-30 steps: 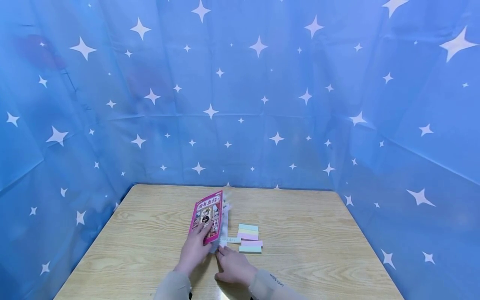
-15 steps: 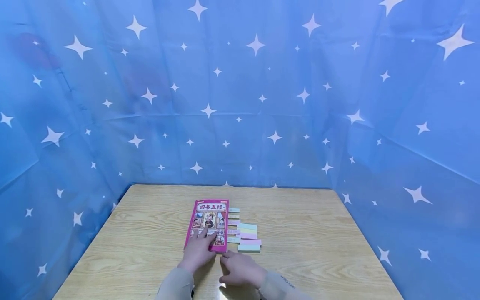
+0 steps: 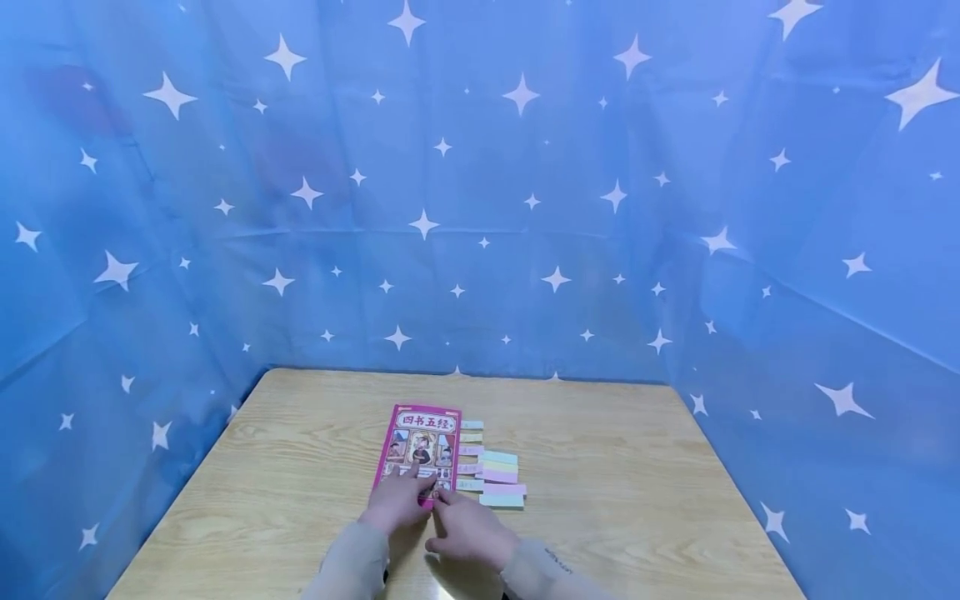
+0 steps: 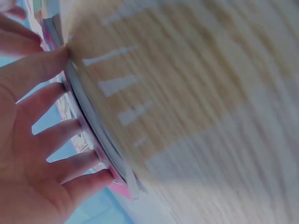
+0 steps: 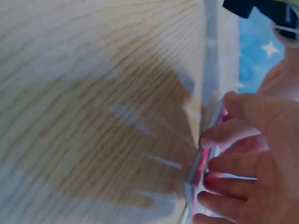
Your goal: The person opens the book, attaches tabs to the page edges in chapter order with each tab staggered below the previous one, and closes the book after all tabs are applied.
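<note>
A pink-bordered book (image 3: 422,442) with cartoon figures and Chinese title lies closed and flat on the table. Handwritten sticky tabs (image 3: 472,450) in green, yellow and pink stick out along its right edge. My left hand (image 3: 397,498) rests spread over the lower part of the cover; in the left wrist view its fingertips meet the book's (image 4: 96,126) edge. At the lower right corner, my right hand (image 3: 471,527) touches the cover with extended fingers, close beside the left thumb. The right wrist view has those fingers (image 5: 233,186) along the book's edge.
Just right of the book lie pads of sticky notes: a green, yellow and pink group (image 3: 501,473), then a pink strip pad and a green pad (image 3: 502,501). The wooden table (image 3: 615,483) ends at a blue star-patterned curtain (image 3: 480,183).
One second ago the book was tilted up with loose pages showing; it has come down flat. Since then my right hand's fingertips have moved onto its lower right corner.
</note>
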`<state>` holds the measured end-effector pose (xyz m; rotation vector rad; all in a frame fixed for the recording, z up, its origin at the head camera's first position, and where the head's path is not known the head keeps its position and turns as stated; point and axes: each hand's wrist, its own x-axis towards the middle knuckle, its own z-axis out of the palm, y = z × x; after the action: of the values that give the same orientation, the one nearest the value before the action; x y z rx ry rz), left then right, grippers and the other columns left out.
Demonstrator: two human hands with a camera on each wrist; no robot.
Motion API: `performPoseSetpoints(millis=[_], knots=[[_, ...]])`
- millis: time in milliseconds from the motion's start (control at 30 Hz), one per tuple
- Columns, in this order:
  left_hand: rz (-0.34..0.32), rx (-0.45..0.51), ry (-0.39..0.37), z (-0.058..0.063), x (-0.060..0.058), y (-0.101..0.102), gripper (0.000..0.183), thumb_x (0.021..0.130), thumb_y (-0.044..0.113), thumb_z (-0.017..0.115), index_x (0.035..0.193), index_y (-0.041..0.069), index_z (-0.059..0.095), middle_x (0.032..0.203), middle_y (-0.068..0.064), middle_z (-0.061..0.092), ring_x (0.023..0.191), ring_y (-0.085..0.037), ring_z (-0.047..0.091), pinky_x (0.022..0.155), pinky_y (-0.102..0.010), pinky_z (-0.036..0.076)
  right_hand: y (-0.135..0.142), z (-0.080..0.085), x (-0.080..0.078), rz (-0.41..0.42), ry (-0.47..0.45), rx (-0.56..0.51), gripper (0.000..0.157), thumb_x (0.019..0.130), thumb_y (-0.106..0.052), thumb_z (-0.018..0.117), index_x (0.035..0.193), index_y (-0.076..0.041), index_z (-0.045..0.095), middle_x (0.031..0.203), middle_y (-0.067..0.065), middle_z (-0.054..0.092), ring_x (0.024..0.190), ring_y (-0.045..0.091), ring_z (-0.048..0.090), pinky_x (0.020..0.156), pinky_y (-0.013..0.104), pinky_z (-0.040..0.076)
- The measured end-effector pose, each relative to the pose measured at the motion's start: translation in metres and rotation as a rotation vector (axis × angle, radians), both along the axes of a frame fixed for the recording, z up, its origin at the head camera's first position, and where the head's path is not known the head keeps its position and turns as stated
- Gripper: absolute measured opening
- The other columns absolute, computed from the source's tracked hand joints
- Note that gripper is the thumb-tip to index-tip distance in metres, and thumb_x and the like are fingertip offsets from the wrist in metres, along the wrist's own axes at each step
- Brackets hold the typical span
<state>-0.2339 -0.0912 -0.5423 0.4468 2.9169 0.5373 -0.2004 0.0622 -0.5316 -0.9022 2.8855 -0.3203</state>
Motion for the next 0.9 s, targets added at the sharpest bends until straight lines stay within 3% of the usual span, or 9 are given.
performPoseSetpoints(millis=[100,167,267,367,433,500,633,800,900], knots=[[-0.017,-0.015,-0.028,0.002,0.002,-0.001,0.049,0.077,0.034,0.062,0.123,0.020,0.054,0.134,-0.017,0.037,0.117,-0.050,0.030,0.090,-0.064,0.025,-0.003,-0.004,-0.001,-0.004,0.023,0.060,0.072,0.072,-0.049,0.062,0.124,-0.002,0.048,0.129,0.015,0.044,0.114,0.027,0.045,0.093,0.034,0.039],[-0.019,-0.025,-0.046,0.005,0.002,-0.003,0.049,0.078,0.036,0.060,0.123,0.020,0.053,0.135,-0.016,0.036,0.118,-0.049,0.029,0.090,-0.065,0.025,-0.004,-0.005,-0.003,0.006,0.071,0.069,0.065,0.072,-0.047,0.063,0.119,-0.003,0.053,0.125,0.014,0.048,0.107,0.027,0.050,0.087,0.034,0.044],[-0.006,-0.048,-0.078,0.011,0.001,-0.005,0.048,0.082,0.040,0.054,0.125,0.019,0.051,0.137,-0.014,0.034,0.121,-0.047,0.026,0.090,-0.065,0.025,-0.007,-0.005,-0.007,0.026,0.130,0.064,0.043,0.072,-0.043,0.064,0.099,-0.009,0.064,0.119,0.012,0.054,0.097,0.025,0.056,0.077,0.033,0.049],[0.022,-0.061,-0.097,0.011,-0.001,-0.007,0.048,0.085,0.039,0.050,0.128,0.016,0.048,0.139,-0.015,0.031,0.124,-0.045,0.021,0.090,-0.065,0.025,-0.009,-0.005,-0.009,0.023,0.114,0.070,0.027,0.072,-0.043,0.065,0.077,-0.017,0.063,0.116,0.009,0.056,0.091,0.022,0.059,0.069,0.030,0.051],[0.063,-0.037,-0.111,0.008,-0.002,-0.008,0.048,0.087,0.036,0.048,0.130,0.015,0.045,0.140,-0.016,0.026,0.126,-0.043,0.017,0.090,-0.064,0.026,-0.010,-0.006,-0.009,0.023,0.094,0.085,0.029,0.072,-0.045,0.064,0.079,-0.017,0.065,0.116,0.008,0.057,0.091,0.022,0.059,0.068,0.029,0.051],[0.093,-0.017,-0.116,0.005,-0.005,-0.009,0.048,0.088,0.032,0.048,0.132,0.014,0.042,0.142,-0.017,0.022,0.128,-0.042,0.014,0.091,-0.063,0.026,-0.011,-0.008,-0.008,0.023,0.085,0.103,0.038,0.072,-0.046,0.064,0.092,-0.015,0.066,0.117,0.007,0.056,0.091,0.021,0.059,0.069,0.028,0.050],[0.073,-0.032,-0.132,0.004,-0.015,-0.010,0.062,0.081,0.039,0.057,0.134,0.011,0.038,0.142,-0.020,0.019,0.127,-0.042,0.013,0.089,-0.063,0.028,-0.010,-0.012,-0.005,0.020,0.092,0.119,0.056,0.071,-0.048,0.063,0.116,-0.014,0.058,0.119,0.006,0.055,0.093,0.020,0.058,0.071,0.029,0.050],[0.016,-0.060,-0.154,0.011,-0.028,-0.014,0.090,0.064,0.051,0.069,0.134,0.007,0.036,0.140,-0.025,0.018,0.126,-0.046,0.014,0.091,-0.063,0.027,-0.013,-0.011,-0.008,0.012,0.111,0.089,0.048,0.070,-0.046,0.064,0.106,-0.015,0.063,0.117,0.005,0.056,0.092,0.019,0.057,0.068,0.029,0.050],[0.010,-0.044,-0.169,0.013,-0.033,-0.015,0.092,0.063,0.051,0.070,0.135,0.007,0.034,0.141,-0.026,0.016,0.126,-0.046,0.013,0.094,-0.060,0.025,-0.015,-0.010,-0.013,0.011,0.120,0.089,0.038,0.070,-0.045,0.065,0.094,-0.016,0.066,0.116,0.005,0.056,0.090,0.018,0.057,0.066,0.029,0.050]])
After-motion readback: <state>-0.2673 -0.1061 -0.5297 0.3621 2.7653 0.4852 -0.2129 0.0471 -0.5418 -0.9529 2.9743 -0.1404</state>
